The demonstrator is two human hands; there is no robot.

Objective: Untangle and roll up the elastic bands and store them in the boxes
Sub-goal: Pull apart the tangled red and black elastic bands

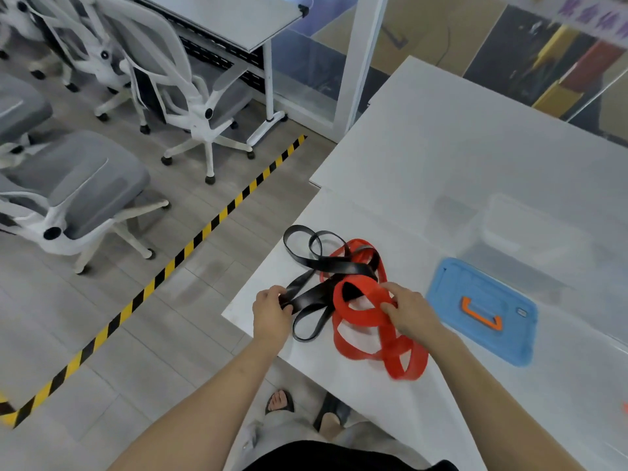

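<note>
Elastic bands, one red band point(360, 319) and one black band point(333, 265), lie knotted together near the left edge of the white table point(441, 158), close to the person. Both bare forearms reach forward from the bottom of the view, angled toward each other. The left hand point(270, 312) sits knuckles-up at the table's edge, its fingers curled round a flat strand of the black band. The right hand point(411, 312), palm down, pinches a wide loop of the red band between thumb and fingers. Black strands cross over and through the red loops between the hands. Just right of the tangle lies a blue lid point(452, 290) with an orange handle point(481, 314); beyond it stands a clear box point(530, 229). Across the floor run yellow-black tape point(204, 232) and grey office chairs point(190, 96).
</note>
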